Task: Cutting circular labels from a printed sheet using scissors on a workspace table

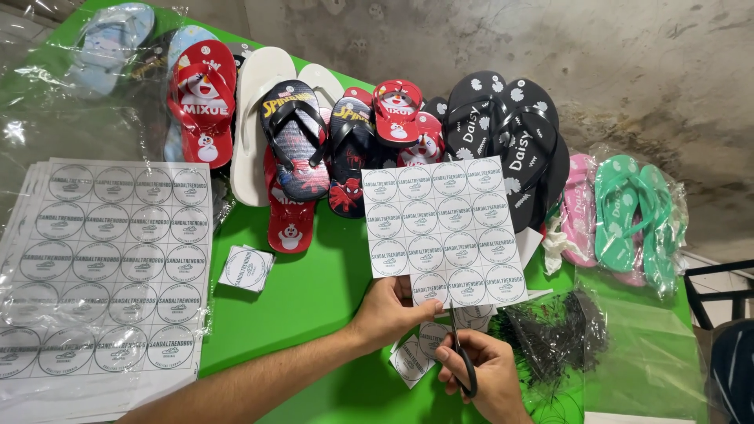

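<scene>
The left hand [386, 310] grips the lower left edge of a sheet of round labels [444, 228], its fingers clenched on the paper and holding it upright above the green bench [306, 286]. The right hand [487, 377] sits just below and to the right of the left one, fingers closed through the handles of a pair of scissors [462, 345] whose blades point up into the bottom edge of the sheet. Under both hands, a few cut label squares [416, 353] lie on the bench. Another small stack of cut labels [247, 268] rests to the left of the left hand, well apart from it. Further left lies a pile of uncut label sheets [110, 259], partly under clear plastic. To the right of the right hand, close by, is a heap of thin black plastic ties [554, 334]. Beyond the held sheet, a row of flip-flops [330, 133] in red, white, dark blue and black spreads across the bench, with pink and green flip-flops in clear bags [628, 220] at the far right.
</scene>
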